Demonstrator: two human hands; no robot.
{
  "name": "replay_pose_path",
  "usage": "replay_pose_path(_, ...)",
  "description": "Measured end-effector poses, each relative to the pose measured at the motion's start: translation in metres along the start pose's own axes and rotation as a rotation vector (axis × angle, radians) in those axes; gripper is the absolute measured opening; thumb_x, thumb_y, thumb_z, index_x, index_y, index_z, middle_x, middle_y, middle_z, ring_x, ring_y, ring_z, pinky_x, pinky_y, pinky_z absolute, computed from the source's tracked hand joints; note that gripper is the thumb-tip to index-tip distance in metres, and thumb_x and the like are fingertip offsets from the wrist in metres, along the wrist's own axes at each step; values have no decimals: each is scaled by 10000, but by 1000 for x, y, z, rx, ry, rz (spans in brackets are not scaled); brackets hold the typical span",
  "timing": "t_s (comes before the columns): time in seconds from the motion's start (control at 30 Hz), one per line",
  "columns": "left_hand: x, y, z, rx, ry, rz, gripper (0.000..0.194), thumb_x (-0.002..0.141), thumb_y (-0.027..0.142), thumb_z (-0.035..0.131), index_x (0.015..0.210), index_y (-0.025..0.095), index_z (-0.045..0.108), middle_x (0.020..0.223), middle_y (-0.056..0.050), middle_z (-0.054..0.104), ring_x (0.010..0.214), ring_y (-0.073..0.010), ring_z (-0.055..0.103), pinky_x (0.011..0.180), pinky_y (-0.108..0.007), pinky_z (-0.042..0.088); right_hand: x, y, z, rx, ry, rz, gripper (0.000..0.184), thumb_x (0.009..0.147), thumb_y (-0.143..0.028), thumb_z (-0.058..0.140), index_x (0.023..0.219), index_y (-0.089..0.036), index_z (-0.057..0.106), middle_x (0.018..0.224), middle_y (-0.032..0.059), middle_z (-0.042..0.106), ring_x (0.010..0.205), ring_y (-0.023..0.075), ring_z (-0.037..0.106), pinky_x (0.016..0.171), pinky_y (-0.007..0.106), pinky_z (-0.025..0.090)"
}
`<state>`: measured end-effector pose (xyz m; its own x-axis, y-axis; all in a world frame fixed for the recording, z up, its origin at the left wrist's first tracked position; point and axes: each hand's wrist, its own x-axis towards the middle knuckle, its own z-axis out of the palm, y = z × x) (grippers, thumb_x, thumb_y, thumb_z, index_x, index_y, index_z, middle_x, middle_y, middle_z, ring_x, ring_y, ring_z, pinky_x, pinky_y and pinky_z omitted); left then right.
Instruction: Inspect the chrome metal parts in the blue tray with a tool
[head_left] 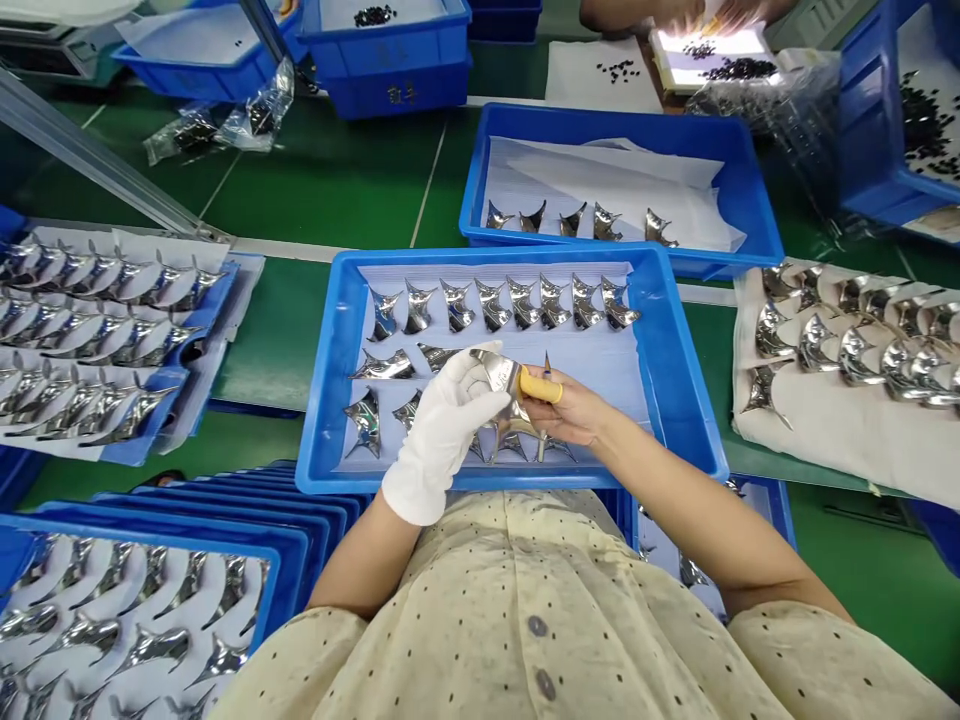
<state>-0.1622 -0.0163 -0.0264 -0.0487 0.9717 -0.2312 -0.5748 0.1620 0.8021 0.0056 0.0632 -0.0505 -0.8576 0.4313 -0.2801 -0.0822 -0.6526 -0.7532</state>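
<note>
My left hand (451, 418), in a white glove, is closed on a shiny curved metal piece (498, 372) with pointed corners. Bare but for a yellow finger cover, my right hand (566, 405) touches the piece's right side. Its fingers also hold a slim pencil-like tool (542, 440), dark point upward. Both hands are over a blue tray (690, 400) lined with white sheet. Similar metal pieces (493, 305) stand there in a back row. More lie around and below my hands, partly hidden by them.
Behind stands another blue tray (761, 215) with several metal pieces. Rows of pieces fill a tray (161, 400) at left and a cloth (780, 440) at right. Stacked trays (289, 530) stand lower left. Across the bench, another person's hands (679, 15) work over small black parts near a lit panel.
</note>
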Motion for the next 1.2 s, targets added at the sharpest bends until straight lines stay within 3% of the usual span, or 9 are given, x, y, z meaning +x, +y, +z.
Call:
replay_pose_path(0.23, 4, 1, -10, -282, 130, -113, 151, 827, 221, 825, 895, 187, 695, 808, 20, 695, 634, -43, 651, 581, -124, 551, 2, 0, 14, 10, 75, -72, 502, 780, -576, 860, 762, -201, 526, 467, -138, 309, 426, 38, 135, 416, 183, 127)
replay_pose_path(0.53, 7, 6, -20, -412, 90, -124, 269, 836, 252, 834, 736, 177, 595, 532, 97, 439, 445, -3, 420, 511, -106, 491, -11, 13, 16, -41, 98, -112, 408, 708, -386, 916, 1005, -177, 731, 662, -67, 549, 471, 28, 238, 447, 211, 145)
replay_pose_path(0.63, 8, -1, -25, -273, 116, -60, 210, 814, 313, 844, 887, 189, 690, 675, 48, 590, 517, -36, 495, 553, -170, 518, -11, 12, 20, -76, 217, -162, 393, 722, -475, 907, 894, -170, 726, 609, -72, 493, 472, 34, 205, 451, 225, 130)
replay_pose_path(0.7, 6, -4, -28, -57, 148, 36, 366, 813, 356, 842, 1133, 231, 717, 929, -8, 704, 661, -83, 607, 634, -222, 554, -11, 9, 24, -118, 308, -198, 406, 709, -512, 907, 802, -175, 703, 630, -51, 520, 495, 49, 266, 459, 227, 181)
replay_pose_path(0.77, 3, -5, -32, 235, 170, 159, 533, 831, 381, 828, 1330, 289, 665, 1181, -40, 716, 863, -149, 683, 772, -290, 586, -11, 5, 28, -175, 356, -230, 406, 697, -514, 908, 738, -179, 682, 674, -25, 563, 542, 73, 362, 485, 235, 264)
replay_pose_path(0.87, -3, -2, -36, 668, 59, 342, 458, 898, 398, 756, 1341, 303, 687, 1400, -61, 659, 1195, -259, 651, 1024, -413, 544, -11, -1, 34, -256, 384, -244, 410, 711, -510, 890, 678, -179, 650, 684, -9, 581, 580, 93, 423, 514, 247, 314)
replay_pose_path(1.0, -5, 1, -39, 819, -144, 378, 237, 986, 386, 629, 1120, 247, 765, 1133, -68, 746, 1081, -250, 670, 1024, -407, 520, -14, -7, 41, -280, 379, -209, 432, 732, -547, 861, 668, -180, 643, 579, -40, 502, 514, 70, 311, 475, 237, 215)
replay_pose_path(1.1, -4, -3, -39, 721, -86, 285, 239, 1004, 418, 598, 1002, 226, 741, 862, -31, 710, 812, -195, 645, 854, -347, 541, -18, -6, 43, -288, 319, -177, 353, 805, -517, 810, 769, -177, 721, 558, -48, 479, 491, 67, 261, 470, 243, 178)
replay_pose_path(1.2, -6, -6, -38, 687, -17, 311, 224, 980, 420, 633, 1007, 223, 737, 931, -44, 723, 841, -204, 645, 848, -347, 536, -19, -1, 42, -303, 305, -230, 295, 774, -462, 857, 867, -200, 761, 651, -20, 555, 560, 101, 384, 516, 251, 289)
